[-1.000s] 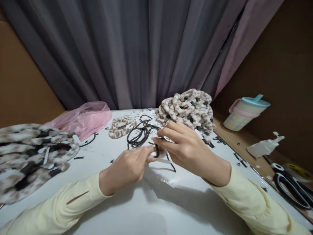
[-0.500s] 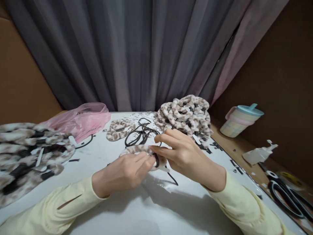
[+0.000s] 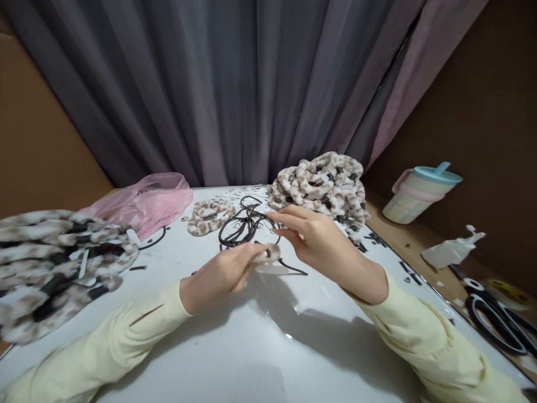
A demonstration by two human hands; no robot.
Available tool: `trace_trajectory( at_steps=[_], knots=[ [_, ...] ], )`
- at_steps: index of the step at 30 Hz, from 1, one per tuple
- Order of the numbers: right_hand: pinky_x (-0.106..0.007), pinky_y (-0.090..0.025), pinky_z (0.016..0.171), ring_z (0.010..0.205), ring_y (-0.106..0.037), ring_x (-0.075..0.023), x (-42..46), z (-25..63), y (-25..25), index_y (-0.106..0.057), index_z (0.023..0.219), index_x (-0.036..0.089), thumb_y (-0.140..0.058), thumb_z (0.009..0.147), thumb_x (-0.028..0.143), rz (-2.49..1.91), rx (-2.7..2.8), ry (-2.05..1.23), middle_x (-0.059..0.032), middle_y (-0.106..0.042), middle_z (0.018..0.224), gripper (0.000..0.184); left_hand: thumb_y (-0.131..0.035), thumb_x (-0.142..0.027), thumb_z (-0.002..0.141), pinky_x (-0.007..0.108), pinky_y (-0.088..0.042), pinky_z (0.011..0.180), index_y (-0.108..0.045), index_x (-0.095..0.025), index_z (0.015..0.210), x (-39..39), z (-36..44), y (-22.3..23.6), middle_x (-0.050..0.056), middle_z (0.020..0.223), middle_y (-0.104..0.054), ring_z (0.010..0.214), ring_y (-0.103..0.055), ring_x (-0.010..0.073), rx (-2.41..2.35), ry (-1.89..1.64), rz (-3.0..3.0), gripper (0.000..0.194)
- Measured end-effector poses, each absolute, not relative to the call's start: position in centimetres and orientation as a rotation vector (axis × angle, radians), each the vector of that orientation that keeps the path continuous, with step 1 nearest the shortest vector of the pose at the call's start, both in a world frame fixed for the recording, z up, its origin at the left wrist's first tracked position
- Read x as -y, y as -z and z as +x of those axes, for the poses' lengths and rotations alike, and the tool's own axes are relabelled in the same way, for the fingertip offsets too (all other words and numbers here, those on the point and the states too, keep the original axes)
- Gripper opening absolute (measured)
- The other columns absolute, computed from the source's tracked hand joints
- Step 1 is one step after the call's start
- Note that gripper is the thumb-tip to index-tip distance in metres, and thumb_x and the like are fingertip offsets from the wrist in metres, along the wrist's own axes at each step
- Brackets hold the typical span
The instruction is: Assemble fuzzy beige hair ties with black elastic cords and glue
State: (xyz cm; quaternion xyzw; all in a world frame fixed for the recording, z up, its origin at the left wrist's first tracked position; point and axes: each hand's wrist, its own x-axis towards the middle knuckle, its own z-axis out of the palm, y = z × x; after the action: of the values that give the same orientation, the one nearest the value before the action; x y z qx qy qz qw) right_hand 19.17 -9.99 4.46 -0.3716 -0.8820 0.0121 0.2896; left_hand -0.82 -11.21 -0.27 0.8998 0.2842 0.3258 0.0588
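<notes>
My left hand [image 3: 222,274] is closed on a fluffy brown-and-white ring [image 3: 272,253]; only its right end shows, with a dark patch and a pale strip below. To its right, my right hand [image 3: 321,240] has its fingers stretched out and slightly apart. Its fingertips are at the edge of a tangle of dark cord [image 3: 241,229] on the table; I see nothing clearly gripped between them. A thin dark cord end [image 3: 296,271] sticks out beside the held ring. Another fluffy ring [image 3: 201,219] lies flat behind my left hand.
Piles of fluffy rings with dark bands lie at left [image 3: 62,263] and back right [image 3: 321,187]. A pink plastic bag [image 3: 146,198] is at the back left. Cord scraps [image 3: 409,272] dot the right edge. Beyond are a lidded cup [image 3: 419,193], white bottle [image 3: 451,252] and scissors [image 3: 489,322].
My left hand has turned the held ring, so less of it shows. My right hand has come away from the ring and moved slightly up. The view has shifted a little.
</notes>
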Motion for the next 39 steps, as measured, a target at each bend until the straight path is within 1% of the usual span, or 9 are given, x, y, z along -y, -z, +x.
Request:
trace_trajectory(
  at_steps=[3,6,11,14,19,23,29,34,39],
  knots=[
    [-0.022,-0.03,0.053,0.055,-0.051,-0.0116,11.6,18.7,-5.5,-0.068,0.095,0.016,-0.046,0.089,0.019,-1.155,2.374,-0.185,-0.0034,-0.061,0.066,0.023,-0.04,-0.027,0.091,0.017,-0.039,0.048,-0.047,-0.019,0.092,11.0,-0.2,0.1,-0.002,0.071,-0.059,0.048,-0.048,0.0068,-1.099,-0.986,2.102,0.01],
    [-0.023,-0.021,0.047,0.042,-0.038,-0.0081,12.7,18.1,-5.7,-0.068,0.08,0.018,-0.046,0.09,0.026,-1.205,2.505,-0.294,0.0015,-0.051,0.048,0.025,-0.045,-0.035,0.089,0.012,-0.024,0.037,-0.042,-0.019,0.079,10.9,0.3,-0.7,-0.006,0.061,-0.051,0.039,-0.031,0.0028,-1.014,-1.008,1.559,0.019],
    [-0.026,-0.015,0.048,0.044,-0.04,-0.0092,12.0,17.0,-4.0,-0.061,0.07,0.018,-0.044,0.09,0.027,-1.417,2.616,-0.118,-0.0013,-0.053,0.051,0.027,-0.056,-0.022,0.082,0.009,-0.016,0.034,-0.039,-0.015,0.066,10.3,-0.1,-1.4,-0.006,0.058,-0.042,0.038,-0.022,-0.0011,-0.868,-0.883,0.982,0.024],
    [-0.026,-0.016,0.049,0.049,-0.048,-0.0119,11.4,16.3,-2.9,-0.058,0.082,0.017,-0.043,0.09,0.028,-1.507,2.571,-0.141,-0.0039,-0.058,0.059,0.02,-0.057,-0.015,0.078,0.009,-0.017,0.033,-0.045,-0.013,0.069,9.7,-0.5,-1.1,-0.004,0.064,-0.046,0.037,-0.023,-0.0022,-0.867,-0.863,0.814,0.015],
    [-0.021,-0.027,0.044,0.038,-0.041,-0.0086,10.6,15.2,-1.7,-0.046,0.102,0.018,-0.037,0.092,0.028,-1.248,2.21,-1.314,0.0035,-0.055,0.051,0.017,-0.058,-0.024,0.081,0.008,-0.022,0.036,-0.044,-0.014,0.07,9.7,-0.4,-0.9,-0.006,0.062,-0.044,0.037,-0.024,-0.0018,-0.895,-0.973,0.94,0.02],
    [-0.019,-0.022,0.036,0.032,-0.031,-0.006,10.4,14.8,-1.8,-0.044,0.086,0.019,-0.038,0.092,0.027,-1.107,1.669,-1.851,0.0072,-0.048,0.046,0.012,-0.05,-0.036,0.086,0.012,-0.021,0.036,-0.042,-0.017,0.074,10.1,-0.1,-0.9,-0.007,0.058,-0.044,0.037,-0.026,0.0018,-1.01,-1.03,1.328,0.023],
    [-0.02,-0.022,0.04,0.036,-0.029,-0.0043,10.3,15.6,-2.5,-0.04,0.065,0.018,-0.04,0.092,0.028,-1.11,1.692,-1.679,0.0068,-0.044,0.047,0.029,-0.044,-0.025,0.088,0.02,-0.037,0.048,-0.042,-0.018,0.105,10.0,-0.6,0.3,-0.003,0.066,-0.056,0.05,-0.052,0.0118,-1.378,-1.19,2.173,0.018],
    [-0.022,-0.029,0.053,0.05,-0.038,-0.0075,9.6,16.4,-2.5,-0.048,0.059,0.016,-0.046,0.088,0.019,-1.128,2.063,-1.149,0.0048,-0.042,0.052,0.029,-0.038,-0.016,0.09,0.024,-0.041,0.055,-0.044,-0.018,0.093,9.7,-1.1,1.1,0.0,0.071,-0.054,0.059,-0.055,0.0144,-1.272,-1.231,2.77,0.008],
    [-0.025,-0.034,0.069,0.077,-0.047,-0.014,9.2,17.2,-2.5,-0.052,0.058,0.015,-0.051,0.08,0.006,-1.055,2.233,-0.687,-0.0016,-0.049,0.075,0.024,-0.032,-0.012,0.09,0.025,-0.037,0.053,-0.044,-0.018,0.08,9.6,-1.2,1.2,0.0,0.064,-0.047,0.057,-0.048,0.0156,-1.168,-1.028,3.038,0.017]
  ],
)
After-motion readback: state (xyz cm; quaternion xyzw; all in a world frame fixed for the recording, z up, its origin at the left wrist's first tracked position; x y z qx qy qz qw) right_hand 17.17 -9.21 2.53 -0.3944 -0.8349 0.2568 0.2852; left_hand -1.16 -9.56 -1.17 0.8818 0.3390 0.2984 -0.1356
